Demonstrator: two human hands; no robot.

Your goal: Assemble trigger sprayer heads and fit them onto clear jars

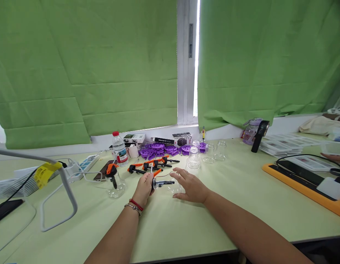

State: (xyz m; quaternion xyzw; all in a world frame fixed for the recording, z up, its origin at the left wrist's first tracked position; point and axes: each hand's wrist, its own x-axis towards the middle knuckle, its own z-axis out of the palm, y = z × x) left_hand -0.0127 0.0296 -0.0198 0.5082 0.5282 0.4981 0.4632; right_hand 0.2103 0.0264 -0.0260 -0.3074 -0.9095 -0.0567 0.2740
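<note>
My left hand (144, 187) is closed around a black stopper-like top with an orange lever (156, 173). Its dark stem (165, 183) points right toward a clear, see-through bottle (175, 187). My right hand (190, 186) curves its fingers and thumb around that bottle. Beyond my hands lie several similar black tops with orange levers (144, 167). To the left stands a clear bottle fitted with such a top (116, 189). Several clear bottles (193, 161) stand behind my right hand, some of them upside down.
Purple wheel-shaped parts (157, 148) and small boxes (183, 139) line the back. A water bottle (119, 149), a power strip (86, 167) and a grey metal stand (72, 190) are left. A handheld fan (260, 136), an orange-edged device (304, 189) and another person's hand (335, 157) are right.
</note>
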